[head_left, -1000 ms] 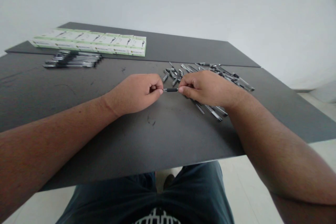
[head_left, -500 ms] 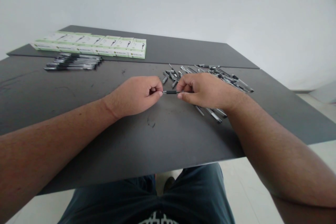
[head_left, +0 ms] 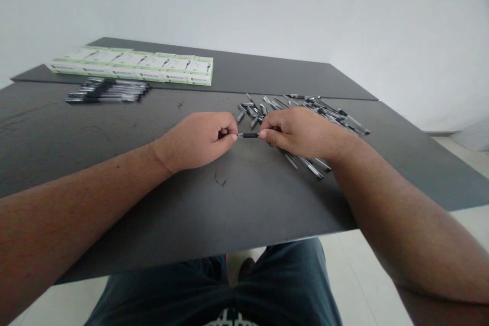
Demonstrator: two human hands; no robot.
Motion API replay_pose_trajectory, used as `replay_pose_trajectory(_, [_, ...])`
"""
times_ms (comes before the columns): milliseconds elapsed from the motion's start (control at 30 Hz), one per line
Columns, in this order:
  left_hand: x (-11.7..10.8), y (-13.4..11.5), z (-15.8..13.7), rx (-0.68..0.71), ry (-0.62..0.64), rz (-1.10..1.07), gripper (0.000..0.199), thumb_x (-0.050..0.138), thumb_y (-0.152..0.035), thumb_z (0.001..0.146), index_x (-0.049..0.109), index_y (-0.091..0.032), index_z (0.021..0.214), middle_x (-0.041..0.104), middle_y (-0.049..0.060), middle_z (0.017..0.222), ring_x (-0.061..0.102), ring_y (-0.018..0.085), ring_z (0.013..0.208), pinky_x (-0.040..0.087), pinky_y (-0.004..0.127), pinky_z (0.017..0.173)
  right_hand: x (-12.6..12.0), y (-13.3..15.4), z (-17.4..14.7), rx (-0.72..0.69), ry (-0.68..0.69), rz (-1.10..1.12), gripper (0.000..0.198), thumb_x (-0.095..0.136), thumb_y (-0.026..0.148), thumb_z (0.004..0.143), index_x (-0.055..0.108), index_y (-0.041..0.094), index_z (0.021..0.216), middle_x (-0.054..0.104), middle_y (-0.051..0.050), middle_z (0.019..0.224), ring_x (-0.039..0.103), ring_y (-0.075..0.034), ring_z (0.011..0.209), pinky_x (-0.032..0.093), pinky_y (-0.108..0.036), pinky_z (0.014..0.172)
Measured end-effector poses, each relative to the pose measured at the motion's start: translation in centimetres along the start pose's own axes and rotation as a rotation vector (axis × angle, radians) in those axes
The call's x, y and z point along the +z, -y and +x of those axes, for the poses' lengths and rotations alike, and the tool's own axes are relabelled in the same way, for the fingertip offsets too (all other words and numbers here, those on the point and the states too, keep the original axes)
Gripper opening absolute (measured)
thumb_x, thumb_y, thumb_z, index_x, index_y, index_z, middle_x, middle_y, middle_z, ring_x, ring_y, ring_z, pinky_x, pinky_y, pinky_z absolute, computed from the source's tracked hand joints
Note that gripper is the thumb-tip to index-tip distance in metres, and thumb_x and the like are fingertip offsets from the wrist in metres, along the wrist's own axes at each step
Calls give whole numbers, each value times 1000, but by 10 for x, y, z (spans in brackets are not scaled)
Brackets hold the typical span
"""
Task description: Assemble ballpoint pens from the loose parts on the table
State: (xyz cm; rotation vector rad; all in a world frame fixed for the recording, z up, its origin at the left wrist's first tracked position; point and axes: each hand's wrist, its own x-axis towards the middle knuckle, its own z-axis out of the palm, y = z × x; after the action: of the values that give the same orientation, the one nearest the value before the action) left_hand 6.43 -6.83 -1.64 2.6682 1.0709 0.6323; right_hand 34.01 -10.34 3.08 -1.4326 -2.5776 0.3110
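Observation:
A pen (head_left: 249,135) with a black grip lies level between my two hands, just above the table. My left hand (head_left: 208,137) pinches its tip end between thumb and forefinger. Closed on the other end is my right hand (head_left: 292,131), its fingers hiding the rest of the barrel. Under and behind the right hand spreads a loose pile of pen parts (head_left: 324,109), with clear barrels and several short caps (head_left: 244,112). Some of the pile is hidden by that hand.
A row of white and green boxes (head_left: 153,69) stands at the back left. In front of it lies a bundle of pens (head_left: 109,90), side by side. The dark grey table (head_left: 214,214) has its front edge near my knees.
The fingers of my right hand have closed further around the pen's end, and the hand has shifted very slightly right. My left hand keeps its pinch nearly in place.

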Motion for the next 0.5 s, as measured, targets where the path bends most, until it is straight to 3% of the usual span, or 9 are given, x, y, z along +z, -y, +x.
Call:
replay_pose_trajectory(67, [0, 0, 0, -2, -1, 1, 26, 55, -43, 98, 74, -25, 98, 73, 2, 81, 67, 22, 74, 51, 35, 80, 0, -1, 0, -11, 2, 5, 25, 65, 35, 110, 84, 21, 106, 80, -4, 88, 68, -22, 78, 41, -36, 77])
replay_pose_trajectory(233, [0, -1, 0, -14, -1, 8, 25, 56, -43, 99, 74, -25, 99, 73, 1, 81, 66, 22, 73, 51, 36, 80, 3, -3, -2, 14, -18, 100, 19, 79, 33, 97, 82, 23, 113, 78, 2, 85, 68, -20, 76, 42, -33, 74])
replay_pose_trajectory(333, [0, -2, 0, -8, -5, 4, 25, 55, -42, 99, 74, -25, 99, 73, 1, 80, 67, 22, 74, 51, 35, 79, 4, -7, -1, -24, -30, 62, 14, 73, 31, 102, 83, 23, 109, 83, -2, 92, 72, -21, 82, 45, -34, 78])
replay_pose_trajectory(500, [0, -1, 0, 0, -20, 11, 26, 56, -42, 99, 74, -25, 98, 74, 2, 81, 67, 22, 74, 51, 35, 79, 4, -11, 1, -87, -62, -58, 30, 60, 32, 114, 87, 21, 112, 90, -11, 115, 77, -29, 105, 50, -38, 94])
